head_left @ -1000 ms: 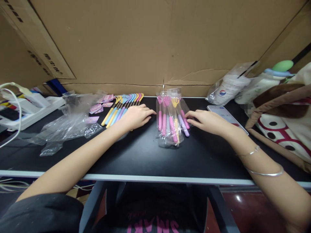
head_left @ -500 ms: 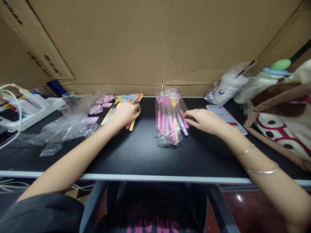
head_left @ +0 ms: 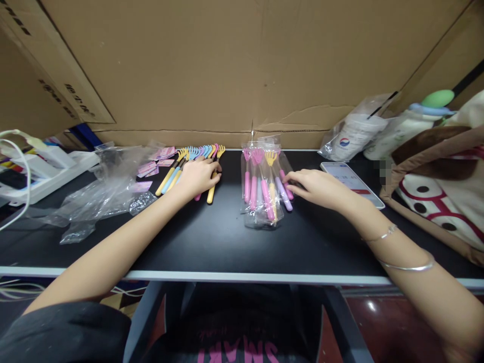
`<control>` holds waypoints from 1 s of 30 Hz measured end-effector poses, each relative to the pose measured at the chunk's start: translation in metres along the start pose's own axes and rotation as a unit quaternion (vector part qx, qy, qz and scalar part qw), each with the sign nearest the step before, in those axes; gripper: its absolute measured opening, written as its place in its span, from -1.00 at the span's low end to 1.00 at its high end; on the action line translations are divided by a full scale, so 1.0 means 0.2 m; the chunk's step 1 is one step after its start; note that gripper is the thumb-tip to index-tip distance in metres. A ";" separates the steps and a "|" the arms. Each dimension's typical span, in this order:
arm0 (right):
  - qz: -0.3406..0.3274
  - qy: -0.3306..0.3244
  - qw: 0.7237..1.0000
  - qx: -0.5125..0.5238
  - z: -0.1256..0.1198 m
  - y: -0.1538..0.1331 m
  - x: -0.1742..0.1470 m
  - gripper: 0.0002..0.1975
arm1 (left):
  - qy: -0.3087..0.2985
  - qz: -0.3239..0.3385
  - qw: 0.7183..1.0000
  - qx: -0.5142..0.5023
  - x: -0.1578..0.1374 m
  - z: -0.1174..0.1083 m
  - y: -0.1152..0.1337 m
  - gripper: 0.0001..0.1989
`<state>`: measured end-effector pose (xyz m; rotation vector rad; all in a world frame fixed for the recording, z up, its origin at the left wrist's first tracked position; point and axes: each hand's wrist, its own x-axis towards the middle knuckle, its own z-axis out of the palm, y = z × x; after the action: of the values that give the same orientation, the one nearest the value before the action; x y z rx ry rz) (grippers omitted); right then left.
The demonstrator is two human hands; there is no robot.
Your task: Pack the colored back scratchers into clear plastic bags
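A row of back scratchers (head_left: 172,180) with claw-shaped heads and yellow, blue and pink handles lies on the black table. My left hand (head_left: 198,176) is over this row, its fingers closed on a yellow back scratcher (head_left: 210,194) at the right end. More back scratchers (head_left: 254,186), pink, yellow and purple, lie in clear plastic wrapping at the centre. By their right side is my right hand (head_left: 312,185), thumb and forefinger apart, fingertips against the handles of a purple back scratcher (head_left: 284,194) and a pink one. Its other fingers are partly hidden.
Crumpled clear plastic bags (head_left: 109,186) and pink cards (head_left: 153,166) lie left, near a white power strip (head_left: 56,176). A phone (head_left: 353,185), a bagged cup (head_left: 357,136), a bottle (head_left: 412,126) and a cloth bag (head_left: 438,191) are right. Cardboard (head_left: 227,65) stands behind.
My left hand has shifted slightly right, and the yellow back scratcher at the row's end has moved right with it, widening the gap. My right hand is almost unmoved.
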<state>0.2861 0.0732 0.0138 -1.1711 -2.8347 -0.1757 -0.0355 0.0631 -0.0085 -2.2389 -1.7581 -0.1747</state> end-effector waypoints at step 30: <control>0.052 0.006 0.999 0.010 0.01 -0.02 0.00 -0.67 | -0.009 0.018 0.997 -0.068 0.03 0.08 -0.04 -0.56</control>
<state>0.2845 0.0704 0.0124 -1.3047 -2.7495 -0.1476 -0.0436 0.0759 -0.0196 -2.3727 -1.7617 -0.2751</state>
